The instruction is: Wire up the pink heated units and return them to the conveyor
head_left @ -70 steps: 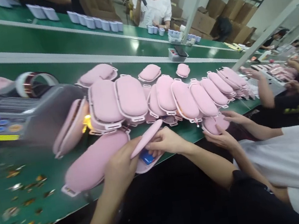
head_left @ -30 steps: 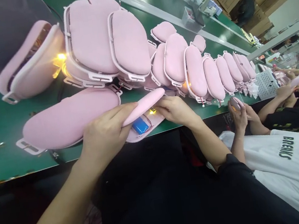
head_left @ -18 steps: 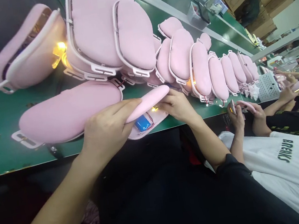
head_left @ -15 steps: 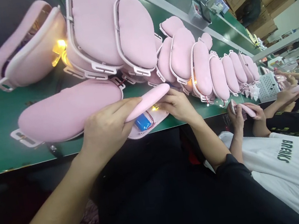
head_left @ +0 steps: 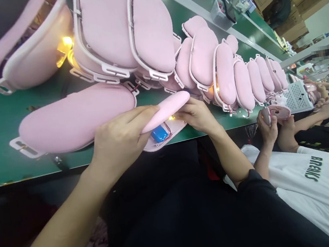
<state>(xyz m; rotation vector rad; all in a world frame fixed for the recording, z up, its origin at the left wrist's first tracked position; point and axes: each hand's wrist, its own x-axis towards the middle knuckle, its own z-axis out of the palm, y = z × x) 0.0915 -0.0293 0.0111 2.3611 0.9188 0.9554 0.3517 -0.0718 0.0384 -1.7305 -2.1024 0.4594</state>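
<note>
Between my hands, at the bench's front edge, is a pink padded shell in two parts. My left hand point(head_left: 123, 136) is closed on the upper pink cover point(head_left: 167, 110), which is tilted up. Below it lies the pale pink base point(head_left: 174, 135), with a blue battery point(head_left: 160, 133), thin wires and a small yellow-lit part inside. My right hand point(head_left: 197, 114) pinches the right end of the shell, its fingertips near the lit part and partly hidden. Just beyond my left hand rests a closed, long pink padded shell point(head_left: 74, 118) with a slotted strap loop.
Stacked pink padded shells point(head_left: 150, 30) line the green bench point(head_left: 1, 168) and run off to the right. A half-parted shell point(head_left: 32, 48) stands at the far left beside yellow foil. A co-worker's hands point(head_left: 268, 128) hold similar parts at right, near a printed sheet point(head_left: 298, 96).
My hands keep their hold, and the cover and base stay in nearly the same pose. The view has shifted slightly. The co-worker on the right has turned their pink parts apart.
</note>
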